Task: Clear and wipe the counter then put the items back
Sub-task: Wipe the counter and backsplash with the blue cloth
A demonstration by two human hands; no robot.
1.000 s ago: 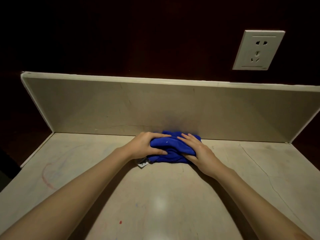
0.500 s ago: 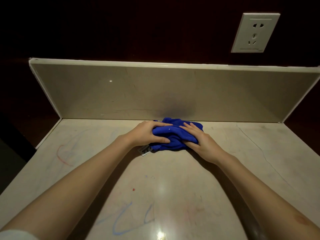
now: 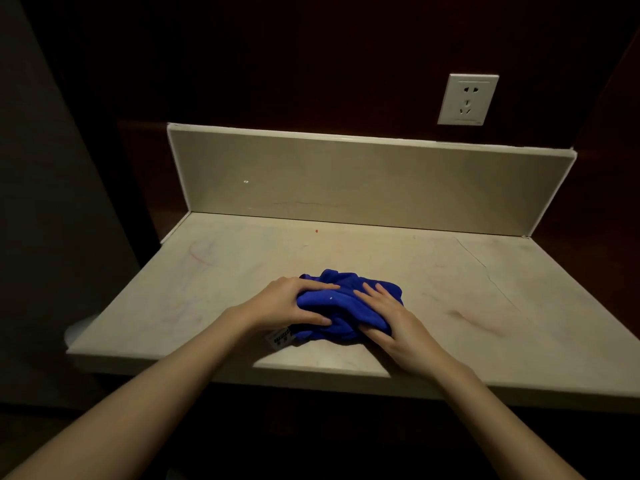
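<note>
A bunched blue cloth [image 3: 346, 306] with a white label lies on the pale stone counter [image 3: 450, 289], near its front edge. My left hand [image 3: 287, 304] grips the cloth's left side, fingers over the top and thumb along the near side. My right hand [image 3: 391, 320] holds the right side, fingers spread on top and thumb tucked against the near side. Faint red and blue pen marks show on the counter, with a small red dot [image 3: 316, 231] near the back.
A low stone backsplash [image 3: 346, 178] runs along the back and both sides of the counter. A white wall socket [image 3: 467, 98] sits on the dark wall at the upper right. A thin crack runs across the right part of the counter.
Both hands have drawn the blue cloth from the foot of the backsplash towards the front edge of the counter. The view has pulled back.
</note>
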